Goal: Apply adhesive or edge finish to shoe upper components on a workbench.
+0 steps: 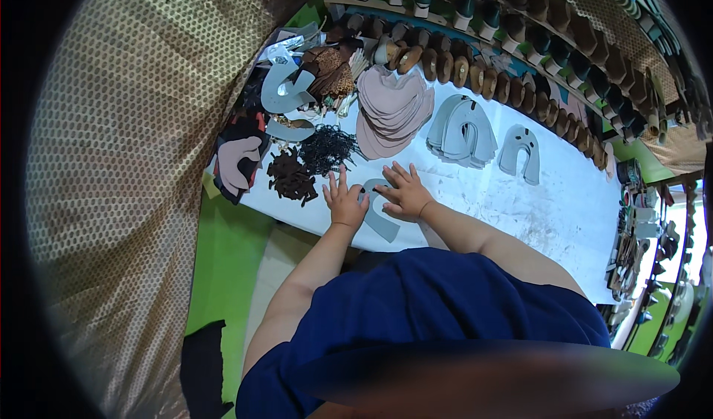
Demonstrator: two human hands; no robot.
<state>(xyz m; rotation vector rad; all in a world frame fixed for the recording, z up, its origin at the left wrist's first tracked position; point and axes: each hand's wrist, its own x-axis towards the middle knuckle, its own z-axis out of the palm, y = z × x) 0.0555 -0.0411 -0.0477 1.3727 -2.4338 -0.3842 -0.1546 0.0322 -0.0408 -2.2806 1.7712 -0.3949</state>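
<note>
A grey, curved, U-shaped flat piece (383,226), like a shoe upper, lies on the white-covered table (553,215) at the edge nearest me. My left hand (346,203) rests at its left side, fingers spread, thumb by its upper end. My right hand (405,195) lies on its right side with the fingers apart. Small dark bits show on the piece between my hands, too small to make out. Just left of my left hand are a heap of short dark brown strips (292,177) and a tangle of black cord-like pieces (327,148).
Beyond my hands lie a fanned stack of pink pieces (390,114), a stack of grey U-shaped pieces (460,140) and another grey piece (511,155) bearing dark bits. Rows of shoes (464,10) line the back. A patterned curtain (141,159) hangs left.
</note>
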